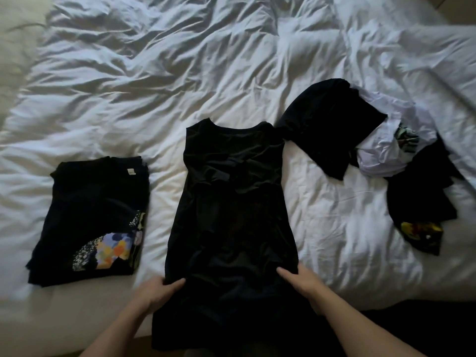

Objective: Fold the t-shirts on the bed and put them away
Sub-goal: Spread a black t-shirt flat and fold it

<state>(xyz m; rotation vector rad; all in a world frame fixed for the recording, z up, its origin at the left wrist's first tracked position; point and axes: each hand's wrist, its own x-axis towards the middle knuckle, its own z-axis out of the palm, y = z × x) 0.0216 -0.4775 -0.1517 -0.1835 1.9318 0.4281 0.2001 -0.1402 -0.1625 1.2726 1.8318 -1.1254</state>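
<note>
The black t-shirt (231, 202) lies spread lengthwise at the middle of the bed's near edge, neckline pointing away, its sides apparently already turned in, its hem hanging over that edge. It looks light, limp and thin, so it will wrinkle and slump rather than hold a crease; it is best taken at the lower corners, then carried up toward the collar. The left hand (157, 289) has its thumb over the shirt's lower left edge with the fingers seemingly curled underneath, pinching the cloth. The right hand (301, 279) lies on the lower right edge with the thumb on top; whether its fingers are curled round the cloth I cannot tell.

Toward the bed's left edge sits a folded stack (95, 217) of dark shirts, the top one showing a multicoloured print and a small pale neck label (131, 172) too tiny to read. Toward the right edge lies an unfolded heap (373, 150) of black and white garments. No writing is legible anywhere.
</note>
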